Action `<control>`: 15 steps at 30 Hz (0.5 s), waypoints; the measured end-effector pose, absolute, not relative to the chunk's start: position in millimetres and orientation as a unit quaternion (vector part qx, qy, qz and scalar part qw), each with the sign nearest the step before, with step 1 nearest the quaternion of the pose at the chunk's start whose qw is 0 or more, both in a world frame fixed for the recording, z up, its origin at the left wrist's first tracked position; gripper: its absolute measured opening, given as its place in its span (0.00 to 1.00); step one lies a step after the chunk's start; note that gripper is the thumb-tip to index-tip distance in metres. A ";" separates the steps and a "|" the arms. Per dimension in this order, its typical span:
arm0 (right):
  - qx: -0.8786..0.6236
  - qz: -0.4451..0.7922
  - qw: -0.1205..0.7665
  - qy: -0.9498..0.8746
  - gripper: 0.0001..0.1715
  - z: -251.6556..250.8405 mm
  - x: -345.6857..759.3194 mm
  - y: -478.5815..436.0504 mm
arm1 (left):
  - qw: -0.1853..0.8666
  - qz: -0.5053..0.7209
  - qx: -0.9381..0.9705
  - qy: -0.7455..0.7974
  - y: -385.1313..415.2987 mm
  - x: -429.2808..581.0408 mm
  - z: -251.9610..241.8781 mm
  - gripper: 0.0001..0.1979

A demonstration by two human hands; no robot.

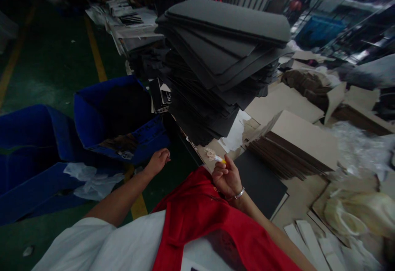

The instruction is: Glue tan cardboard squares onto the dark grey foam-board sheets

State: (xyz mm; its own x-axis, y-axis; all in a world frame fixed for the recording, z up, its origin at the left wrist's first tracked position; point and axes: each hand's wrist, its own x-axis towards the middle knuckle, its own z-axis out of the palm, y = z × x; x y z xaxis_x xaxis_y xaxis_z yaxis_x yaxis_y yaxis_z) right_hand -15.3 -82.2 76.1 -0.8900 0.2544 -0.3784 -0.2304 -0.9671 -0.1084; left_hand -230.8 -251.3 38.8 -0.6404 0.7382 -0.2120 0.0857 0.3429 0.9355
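Note:
My right hand [227,177] is closed around a small brush [216,156] with a yellow handle and pale bristles, held over the table edge beside a black sheet [261,182]. A bracelet sits on that wrist. My left hand [158,160] reaches out to the left of the table, fingers curled shut near a blue bin [120,116]; whether it holds anything is hidden. A tall stack of dark grey foam sheets [222,61] rises just beyond both hands. I wear a red apron over a white shirt.
A fanned stack of brown cardboard sheets [296,143] lies right of the black sheet. A second blue bin [27,160] with crumpled plastic stands on the green floor at left. Plastic bags [358,209] and white strips [314,238] clutter the table's right side.

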 end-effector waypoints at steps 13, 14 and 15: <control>-0.215 0.968 0.129 0.021 0.25 79.2 -7.9 -75.8 | 0.269 0.268 0.317 0.869 -285.8 -259.7 -26.8 0.11; -0.204 0.969 0.134 0.022 0.24 78.8 -6.2 -74.9 | 0.262 0.249 0.338 0.869 -292.5 -264.0 -35.3 0.12; -0.192 0.972 0.137 0.023 0.24 78.1 -4.3 -73.7 | 0.260 0.230 0.356 0.868 -298.3 -267.5 -42.4 0.11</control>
State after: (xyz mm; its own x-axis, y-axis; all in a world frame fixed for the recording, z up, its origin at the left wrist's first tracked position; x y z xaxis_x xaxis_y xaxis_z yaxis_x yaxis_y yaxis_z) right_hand -4.3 -73.7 78.1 -0.8889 0.2582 -0.3785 -0.2755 -0.9613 -0.0087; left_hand -267.5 -298.3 -42.4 -0.6114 0.7375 -0.2870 0.4987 0.6406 0.5839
